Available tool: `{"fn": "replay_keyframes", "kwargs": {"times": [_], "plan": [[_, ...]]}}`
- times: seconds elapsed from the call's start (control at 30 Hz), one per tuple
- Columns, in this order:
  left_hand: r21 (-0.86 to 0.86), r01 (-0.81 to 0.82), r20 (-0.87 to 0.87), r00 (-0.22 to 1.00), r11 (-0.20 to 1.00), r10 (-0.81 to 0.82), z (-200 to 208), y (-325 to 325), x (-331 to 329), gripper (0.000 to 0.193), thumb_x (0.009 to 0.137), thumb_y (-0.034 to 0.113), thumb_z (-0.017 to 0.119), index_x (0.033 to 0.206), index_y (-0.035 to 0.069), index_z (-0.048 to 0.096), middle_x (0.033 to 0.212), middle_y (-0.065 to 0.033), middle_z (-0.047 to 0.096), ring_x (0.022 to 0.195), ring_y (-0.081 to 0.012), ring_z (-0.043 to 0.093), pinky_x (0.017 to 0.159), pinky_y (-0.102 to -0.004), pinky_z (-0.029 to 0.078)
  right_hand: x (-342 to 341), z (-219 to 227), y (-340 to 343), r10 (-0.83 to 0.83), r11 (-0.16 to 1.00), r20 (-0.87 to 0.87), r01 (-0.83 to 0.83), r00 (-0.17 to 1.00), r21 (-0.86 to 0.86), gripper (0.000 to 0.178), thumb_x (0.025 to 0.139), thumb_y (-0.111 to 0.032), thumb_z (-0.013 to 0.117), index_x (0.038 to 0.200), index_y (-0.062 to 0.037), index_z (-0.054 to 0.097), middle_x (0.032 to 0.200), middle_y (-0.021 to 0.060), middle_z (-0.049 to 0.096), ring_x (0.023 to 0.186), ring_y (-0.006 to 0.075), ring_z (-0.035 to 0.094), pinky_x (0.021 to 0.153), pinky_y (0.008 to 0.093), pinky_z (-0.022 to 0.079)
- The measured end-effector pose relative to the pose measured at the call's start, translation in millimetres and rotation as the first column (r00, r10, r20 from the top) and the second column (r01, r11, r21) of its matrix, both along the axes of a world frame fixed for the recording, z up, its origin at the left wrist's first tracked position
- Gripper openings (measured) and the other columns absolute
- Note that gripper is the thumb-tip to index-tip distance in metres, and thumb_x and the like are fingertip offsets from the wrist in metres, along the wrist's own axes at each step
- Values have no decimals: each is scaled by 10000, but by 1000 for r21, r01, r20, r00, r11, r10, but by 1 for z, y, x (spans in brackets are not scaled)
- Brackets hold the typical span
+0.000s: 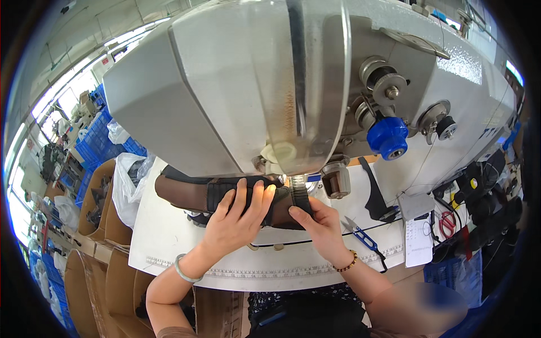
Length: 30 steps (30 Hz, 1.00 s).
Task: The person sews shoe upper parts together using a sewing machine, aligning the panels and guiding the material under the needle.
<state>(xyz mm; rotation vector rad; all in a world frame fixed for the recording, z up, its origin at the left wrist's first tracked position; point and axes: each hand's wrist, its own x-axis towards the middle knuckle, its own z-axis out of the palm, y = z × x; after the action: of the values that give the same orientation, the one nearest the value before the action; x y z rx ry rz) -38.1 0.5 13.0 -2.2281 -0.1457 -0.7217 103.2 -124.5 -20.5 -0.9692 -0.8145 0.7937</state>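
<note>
Brown-and-black padded piece (pixel 189 194): at the centre of the frame, running left to right over the white table (pixel 180 245), its right end below the head of the sewing machine (pixel 220 84).
Left hand (pixel 236 225): fingers spread and laid flat over the middle of the piece; it rests on top, and whether the thumb grips underneath I cannot tell.
Right hand (pixel 327 228): closed in a pinch on the piece's right end, thumb on top, fingers behind.
Cardboard box (pixel 114 222): left of the frame, dark pieces lying inside.
Lower cardboard boxes (pixel 81 284): lower left, flaps raised; something dark shows near the left forearm, too shadowed to name.
White plastic bag (pixel 124 197): between box and table, mouth open, dark contents showing.
Blue crates (pixel 90 149): upper left, stacked, translucent bags against them; contents unclear.
Blue basket (pixel 437 274): lower right, clear plastic bunched inside.
Thread snips (pixel 365 238): right of centre, blue-handled, lying just beside the right hand.
</note>
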Motion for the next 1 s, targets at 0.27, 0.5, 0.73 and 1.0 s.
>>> {"fn": "replay_keyframes", "kwargs": {"times": [0.27,0.5,0.73,1.0], "plan": [[-29,-1,67,998,1000,3,-33,0,-3,600,654,346,657,1173,76,524,1274,-173,474,1191,-316,447,967,-449,319,0,-18,-10,-69,977,410,144,910,-156,344,813,-86,671,1116,4,536,991,33,616,862,69,562,762,216,454],[-10,81,90,993,997,-80,-17,0,0,428,845,168,453,1269,115,454,1223,-197,524,1171,-333,478,1018,-447,327,-23,-23,-10,77,996,-234,-87,969,-31,312,814,-90,670,1080,6,539,944,23,620,811,55,563,684,195,467],[91,210,30,977,974,-213,8,-9,0,314,843,81,441,1129,-8,537,1000,-222,625,971,-339,612,936,-403,447,1,2,-23,152,980,-269,-180,951,-82,242,886,-171,578,1065,-10,555,914,8,615,753,45,575,647,194,475],[81,115,44,992,990,-119,2,-17,4,304,852,66,431,1125,-10,539,1012,-234,624,972,-340,614,930,-403,452,22,-3,3,272,958,24,-269,962,-98,225,895,-53,524,1109,-1,567,949,26,632,864,54,576,752,210,479]]}}
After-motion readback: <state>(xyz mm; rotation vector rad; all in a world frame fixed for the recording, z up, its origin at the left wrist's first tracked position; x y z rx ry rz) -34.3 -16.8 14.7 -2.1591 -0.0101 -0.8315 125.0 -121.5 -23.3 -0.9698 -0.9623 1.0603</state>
